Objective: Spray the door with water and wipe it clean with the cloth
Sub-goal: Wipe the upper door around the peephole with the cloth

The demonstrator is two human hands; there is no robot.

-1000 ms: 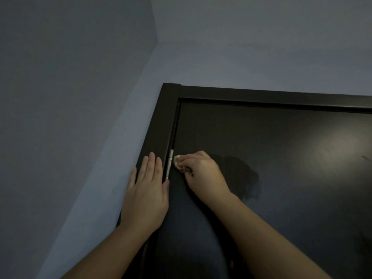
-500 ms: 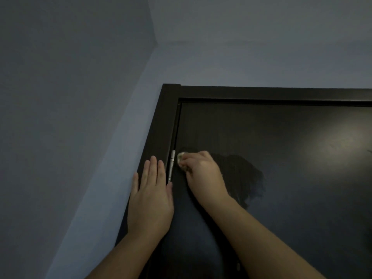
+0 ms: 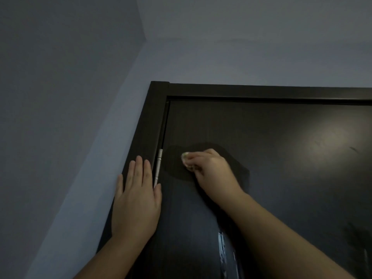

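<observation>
- Wiping is underway, by the look of it: the right hand (image 3: 209, 170) clenches a small pale cloth (image 3: 184, 157) and presses it against the dark door (image 3: 261, 188), just right of the metal hinge (image 3: 159, 168).
- Left hand (image 3: 136, 196) lies flat, fingers straight and released, on the door frame (image 3: 141, 141), just left of the hinge and below its top end; it grips nothing.
- A darker damp-looking patch surrounds the cloth, to the right of the hinge; bright streaks run well below the hinge. Judgement: spraying is done at least here, and no spray bottle is in view.
- Left to do, as judged: the large panel area far right of the hinge, where a dull smudged glare shows, plus the strip above the hinge up to the frame's top corner.
- Versus half a second ago: the cloth has moved from right beside the hinge to a bit further right of it, so the stroke heads away from the hinge.
- Left hand has hardly shifted beside the hinge.
</observation>
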